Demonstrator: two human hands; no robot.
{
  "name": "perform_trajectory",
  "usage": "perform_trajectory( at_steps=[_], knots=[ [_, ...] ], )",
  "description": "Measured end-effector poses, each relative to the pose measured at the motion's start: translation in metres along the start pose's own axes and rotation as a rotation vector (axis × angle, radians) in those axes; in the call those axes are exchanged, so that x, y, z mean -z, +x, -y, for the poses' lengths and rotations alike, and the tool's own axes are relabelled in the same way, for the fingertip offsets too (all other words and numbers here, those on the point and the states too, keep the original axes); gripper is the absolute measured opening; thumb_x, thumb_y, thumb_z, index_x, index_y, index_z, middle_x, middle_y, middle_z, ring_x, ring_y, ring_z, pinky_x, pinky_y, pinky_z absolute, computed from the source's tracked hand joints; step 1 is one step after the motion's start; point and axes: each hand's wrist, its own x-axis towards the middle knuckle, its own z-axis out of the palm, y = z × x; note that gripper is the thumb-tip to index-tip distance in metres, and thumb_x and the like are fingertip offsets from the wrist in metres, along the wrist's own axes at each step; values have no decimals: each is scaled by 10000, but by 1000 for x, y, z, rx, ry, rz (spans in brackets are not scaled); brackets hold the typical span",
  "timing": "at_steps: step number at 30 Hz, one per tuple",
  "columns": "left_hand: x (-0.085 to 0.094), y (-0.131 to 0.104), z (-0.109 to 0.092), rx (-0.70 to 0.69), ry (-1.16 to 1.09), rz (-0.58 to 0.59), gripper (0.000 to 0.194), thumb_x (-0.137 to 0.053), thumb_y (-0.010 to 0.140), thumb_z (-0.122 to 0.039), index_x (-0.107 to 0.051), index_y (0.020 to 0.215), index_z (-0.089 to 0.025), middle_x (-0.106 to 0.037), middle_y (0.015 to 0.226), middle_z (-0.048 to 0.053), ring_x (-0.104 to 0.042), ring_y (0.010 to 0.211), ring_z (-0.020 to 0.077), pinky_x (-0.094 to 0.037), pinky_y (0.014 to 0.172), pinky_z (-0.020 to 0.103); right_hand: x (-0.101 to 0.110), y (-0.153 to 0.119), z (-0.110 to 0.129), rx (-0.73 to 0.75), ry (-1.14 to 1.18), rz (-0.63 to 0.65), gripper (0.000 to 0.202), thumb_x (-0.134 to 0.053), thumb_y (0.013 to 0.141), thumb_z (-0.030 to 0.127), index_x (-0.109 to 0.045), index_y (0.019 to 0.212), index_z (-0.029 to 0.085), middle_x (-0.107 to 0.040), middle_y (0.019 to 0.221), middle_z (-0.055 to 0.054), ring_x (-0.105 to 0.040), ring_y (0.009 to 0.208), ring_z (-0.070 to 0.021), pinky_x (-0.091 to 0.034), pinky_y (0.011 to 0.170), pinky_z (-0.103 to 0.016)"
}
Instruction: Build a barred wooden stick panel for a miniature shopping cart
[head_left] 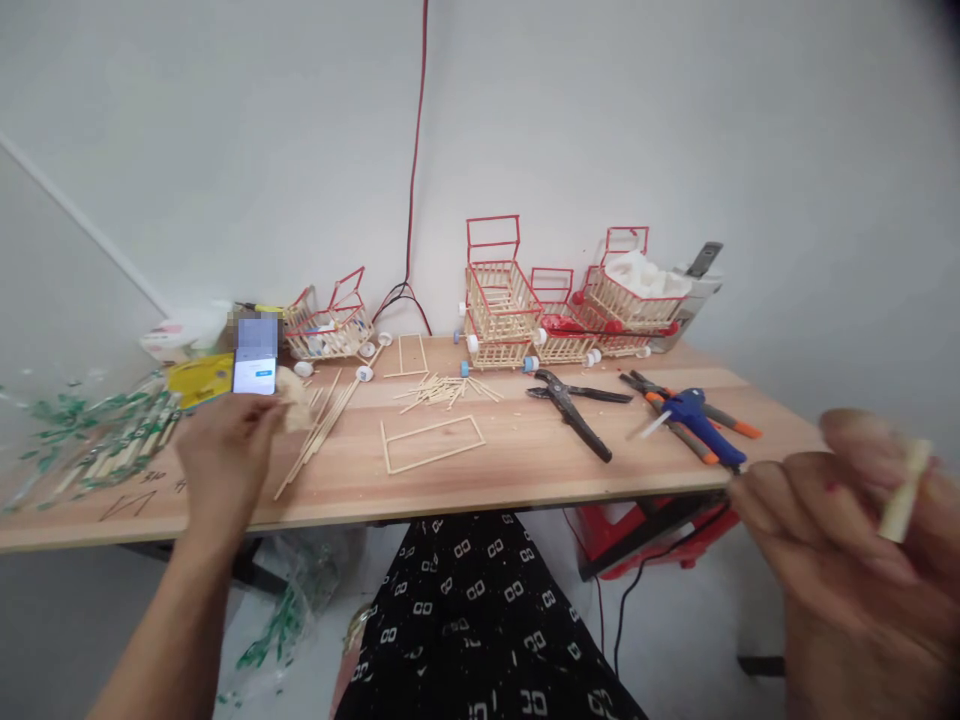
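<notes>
My left hand [229, 450] is at the left of the table, its fingers pinched together at the lower edge of a lit phone [256, 358]. What lies between those fingertips, if anything, is hidden. A pale, round-edged piece [297, 402] sits just right of them. My right hand [847, 540] is raised close to the camera at the right, blurred, with a short piece of pale wooden stick [905, 492] between thumb and fingers. In the middle of the table are a rectangular stick frame [435, 444], a smaller frame [412, 354] and a pile of short sticks [444, 391].
Several miniature stick shopping carts [501, 300] with red edging stand along the wall. Black-handled cutters [574, 410], orange-handled pliers [690, 440] and a blue glue gun [697, 420] lie at the right. Long sticks [319, 435] and green-marked plastic bags [112, 440] are at the left.
</notes>
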Motion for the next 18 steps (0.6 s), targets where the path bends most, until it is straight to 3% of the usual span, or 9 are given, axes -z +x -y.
perform_trajectory(
  at_steps=[1,5,7,8,10,14,16,18],
  knots=[
    [6,6,9,36,49,-45,299,-451,878,-422,-648,866,-198,-680,870,73,-626,849,243,-450,781,366,-6,1,-4,-17,11,66,276,-646,780,435,-464,666,261,-86,356,80,-117,345,-82,-98,414,-336],
    [18,19,35,66,145,209,316,-431,863,-352,-643,1016,-174,-678,926,98,-622,986,334,-466,824,445,-25,6,-34,-186,-17,274,241,-583,876,422,-486,754,238,-180,409,93,-143,393,-79,-132,424,-275],
    [18,14,24,9,79,112,329,-502,825,-307,-624,1093,-160,-668,1082,98,-574,1111,334,-441,936,472,-34,6,-55,-310,-56,360,251,-564,896,436,-482,790,223,-232,445,99,-155,412,-66,-133,439,-254],
    [18,8,10,-6,22,27,329,-522,825,-311,-634,1093,-157,-663,1125,101,-569,1125,324,-424,973,481,-39,7,-66,-357,-79,399,260,-560,901,439,-476,798,215,-256,463,99,-167,421,-61,-135,444,-246],
    [17,-8,-28,-3,-166,38,321,-556,841,-348,-661,1095,-182,-681,1108,90,-613,1041,278,-453,943,443,-50,6,-85,-388,-131,448,280,-546,908,451,-467,803,204,-291,484,97,-197,433,-56,-142,449,-237],
    [9,-43,-114,237,-808,395,318,-639,812,-383,-706,1069,-208,-724,947,52,-644,816,180,-507,765,308,-68,6,-109,-370,-205,511,322,-530,902,491,-466,798,193,-378,506,88,-278,444,-51,-188,451,-217],
    [1,-54,-146,342,-1015,584,352,-679,779,-365,-709,1088,-201,-717,867,40,-605,715,143,-493,697,273,-74,6,-115,-395,-233,540,336,-554,876,509,-476,804,190,-444,537,76,-331,452,-52,-220,451,-209],
    [-9,-60,-167,432,-1187,696,343,-691,768,-347,-715,1074,-195,-702,808,26,-549,627,109,-469,631,246,-76,6,-119,-428,-258,570,345,-584,846,521,-495,821,189,-492,572,63,-377,465,-56,-244,449,-205]
  ],
)
